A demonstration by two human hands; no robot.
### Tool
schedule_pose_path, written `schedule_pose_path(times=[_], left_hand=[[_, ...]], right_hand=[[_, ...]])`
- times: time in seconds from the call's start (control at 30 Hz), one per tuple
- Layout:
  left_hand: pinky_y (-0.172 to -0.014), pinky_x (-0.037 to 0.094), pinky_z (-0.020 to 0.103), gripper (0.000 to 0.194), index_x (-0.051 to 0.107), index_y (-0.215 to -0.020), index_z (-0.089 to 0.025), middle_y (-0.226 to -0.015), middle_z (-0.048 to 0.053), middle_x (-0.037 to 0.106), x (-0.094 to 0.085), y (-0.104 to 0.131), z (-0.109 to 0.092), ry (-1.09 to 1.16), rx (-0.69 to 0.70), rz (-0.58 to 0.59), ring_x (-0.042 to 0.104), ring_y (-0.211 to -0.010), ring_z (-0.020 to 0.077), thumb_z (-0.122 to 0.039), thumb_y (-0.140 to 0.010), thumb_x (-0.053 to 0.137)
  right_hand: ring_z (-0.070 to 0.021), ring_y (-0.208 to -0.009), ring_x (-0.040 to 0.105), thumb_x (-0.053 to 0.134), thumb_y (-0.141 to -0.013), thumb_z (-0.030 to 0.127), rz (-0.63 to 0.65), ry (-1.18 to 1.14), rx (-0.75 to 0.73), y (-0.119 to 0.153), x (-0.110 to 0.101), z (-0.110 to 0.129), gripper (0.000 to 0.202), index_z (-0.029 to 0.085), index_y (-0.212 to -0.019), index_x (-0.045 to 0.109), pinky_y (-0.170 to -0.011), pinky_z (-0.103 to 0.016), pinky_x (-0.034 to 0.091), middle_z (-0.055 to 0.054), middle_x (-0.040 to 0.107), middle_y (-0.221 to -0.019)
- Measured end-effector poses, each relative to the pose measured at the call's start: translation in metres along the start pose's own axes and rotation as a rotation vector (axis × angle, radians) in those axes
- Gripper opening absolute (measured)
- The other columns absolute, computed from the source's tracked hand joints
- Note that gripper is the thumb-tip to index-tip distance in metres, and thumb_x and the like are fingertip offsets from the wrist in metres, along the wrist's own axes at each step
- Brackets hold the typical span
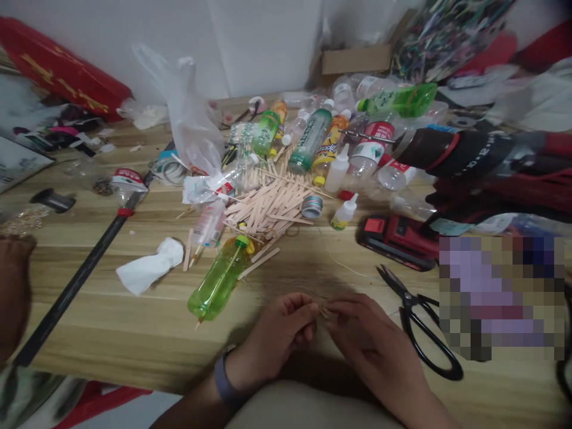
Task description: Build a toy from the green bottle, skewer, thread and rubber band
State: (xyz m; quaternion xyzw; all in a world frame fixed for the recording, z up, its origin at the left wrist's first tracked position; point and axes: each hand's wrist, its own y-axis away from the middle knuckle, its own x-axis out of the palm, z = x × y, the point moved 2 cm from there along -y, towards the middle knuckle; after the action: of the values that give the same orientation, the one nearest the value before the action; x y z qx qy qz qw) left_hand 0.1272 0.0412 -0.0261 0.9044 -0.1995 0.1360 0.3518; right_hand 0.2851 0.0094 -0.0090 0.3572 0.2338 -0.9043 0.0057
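In front of my body, my left hand (286, 333) and my right hand (379, 345) meet with their fingertips pinched. Between them is a thin tan string (325, 311), small and blurred, so its exact shape is hard to make out. A pair of black-handled scissors (409, 304) lies open-bladed just right of my right hand. Left of my left hand, a green plastic bottle (218, 280) lies on its side with a thin wooden stick through its length. A loose strand (342, 262) curves over the table beyond my hands.
Wooden craft sticks (272, 202) are heaped mid-table, with several plastic bottles (313, 140) behind. A glue bottle (344, 213) stands near a red power drill (402, 238). At left lie a crumpled tissue (152, 265) and a dark bar (75, 286). Another person's arm (13, 292) rests at the left edge.
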Motion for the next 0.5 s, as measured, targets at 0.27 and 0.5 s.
schedule_pose_path(times=[0.27,0.5], left_hand=[[-0.049,0.019,0.025,0.036,0.054,-0.073,-0.019,-0.050,-0.009,0.046,0.0009,0.0012,0.0023,-0.019,0.019,-0.019,0.032,-0.048,0.0071,-0.049,-0.070,0.073],[-0.049,0.019,0.026,0.033,0.056,-0.074,-0.019,-0.050,-0.009,0.046,0.0019,0.0013,0.0009,-0.032,0.019,-0.013,0.032,-0.047,0.0070,-0.048,-0.072,0.071]], right_hand=[[-0.0171,-0.078,0.068,0.055,-0.097,0.017,-0.016,-0.013,-0.015,-0.0012,0.0021,0.0011,0.012,0.026,-0.097,0.063,-0.069,-0.029,0.055,0.000,0.070,-0.086],[-0.0176,-0.075,0.068,0.058,-0.092,0.014,-0.007,-0.078,0.054,-0.0039,0.0016,0.0044,0.014,0.027,-0.091,0.064,-0.066,-0.029,0.056,0.000,0.070,-0.083]])
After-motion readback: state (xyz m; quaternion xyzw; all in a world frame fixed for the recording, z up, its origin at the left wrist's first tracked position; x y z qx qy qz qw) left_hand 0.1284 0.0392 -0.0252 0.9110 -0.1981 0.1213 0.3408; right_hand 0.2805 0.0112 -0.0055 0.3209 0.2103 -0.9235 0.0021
